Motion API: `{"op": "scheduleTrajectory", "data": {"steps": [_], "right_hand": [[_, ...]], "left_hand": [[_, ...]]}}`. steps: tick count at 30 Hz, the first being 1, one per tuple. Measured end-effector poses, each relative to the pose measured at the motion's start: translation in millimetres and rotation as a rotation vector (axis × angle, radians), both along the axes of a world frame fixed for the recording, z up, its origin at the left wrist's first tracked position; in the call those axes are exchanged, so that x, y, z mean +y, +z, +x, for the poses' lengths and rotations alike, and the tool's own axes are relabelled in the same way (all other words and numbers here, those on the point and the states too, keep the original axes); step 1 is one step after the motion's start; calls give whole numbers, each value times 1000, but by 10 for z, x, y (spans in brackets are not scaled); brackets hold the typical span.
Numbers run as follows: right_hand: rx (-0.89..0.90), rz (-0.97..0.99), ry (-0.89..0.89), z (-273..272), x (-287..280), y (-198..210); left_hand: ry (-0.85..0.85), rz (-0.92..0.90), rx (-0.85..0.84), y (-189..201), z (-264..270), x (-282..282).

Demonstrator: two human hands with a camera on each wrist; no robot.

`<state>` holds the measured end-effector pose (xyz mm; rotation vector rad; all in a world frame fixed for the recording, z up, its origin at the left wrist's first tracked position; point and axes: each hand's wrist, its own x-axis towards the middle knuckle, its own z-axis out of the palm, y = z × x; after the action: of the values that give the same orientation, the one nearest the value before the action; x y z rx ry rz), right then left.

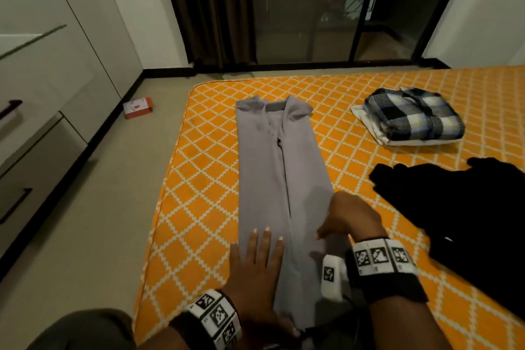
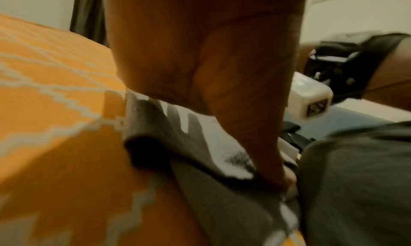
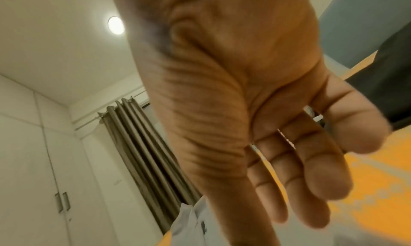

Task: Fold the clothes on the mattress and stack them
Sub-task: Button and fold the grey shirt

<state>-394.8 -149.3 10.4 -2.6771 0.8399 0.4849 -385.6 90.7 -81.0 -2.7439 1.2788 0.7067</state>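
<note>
A grey zip-up garment [image 1: 272,173] lies on the orange patterned mattress [image 1: 199,179], folded lengthwise into a long narrow strip with its collar at the far end. My left hand [image 1: 261,258] lies flat on the near end, fingers straight, with the thumb down at the hem [image 2: 286,181]. At the strip's right edge my right hand [image 1: 349,219] rests, and the right wrist view shows its fingers [image 3: 311,170] loose and holding nothing. A folded plaid shirt [image 1: 414,116] sits on a folded white piece at the far right. A black garment [image 1: 468,221] lies unfolded to the right.
The mattress sits on the floor, its left edge [image 1: 167,187] near the strip. A small orange box [image 1: 138,107] lies on the floor beyond. White cabinets [image 1: 42,94] line the left wall, with a dark curtain and glass door [image 1: 298,8] at the back.
</note>
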Motion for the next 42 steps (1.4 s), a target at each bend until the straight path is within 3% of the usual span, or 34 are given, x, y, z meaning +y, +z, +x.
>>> {"op": "scheduleTrajectory", "data": {"steps": [3, 5, 7, 9, 11, 12, 14, 17, 22, 28, 30, 36, 39, 42], "right_hand": [[-88, -72, -104, 2, -329, 93], [-67, -67, -17, -16, -483, 68], [50, 0, 143, -44, -615, 41], [168, 75, 241, -81, -730, 20], [225, 42, 344, -128, -830, -17], [223, -7, 418, -150, -869, -42], [155, -166, 616, -205, -928, -126], [-17, -430, 939, -304, -910, -290], [-202, -413, 1101, -346, -815, -455], [-578, -509, 1515, -248, -755, -681], [-595, -505, 1631, -240, -785, -741], [-676, -389, 1661, -210, -911, -796], [-664, -309, 1686, -170, -834, -870], [-597, -225, 1602, -151, -799, -976]], "left_hand": [[-108, -19, 5, -194, -273, 21], [-217, -12, -60, -350, -441, 16], [-309, -46, -89, -237, -409, 2], [-348, -188, 74, 58, -192, -20], [-232, -346, 355, 335, 113, 25], [-171, -457, 330, 422, 255, 70], [-117, -525, 73, 456, 544, 186], [-214, -248, -282, 302, 931, 345], [-370, -95, -404, 124, 1052, 370], [-400, -246, -436, 174, 981, 278], [-443, -291, -408, 137, 972, 271], [-589, -342, -418, 42, 1036, 250], [-583, -327, -411, -6, 1054, 228], [-535, -266, -371, -14, 1035, 225]]}}
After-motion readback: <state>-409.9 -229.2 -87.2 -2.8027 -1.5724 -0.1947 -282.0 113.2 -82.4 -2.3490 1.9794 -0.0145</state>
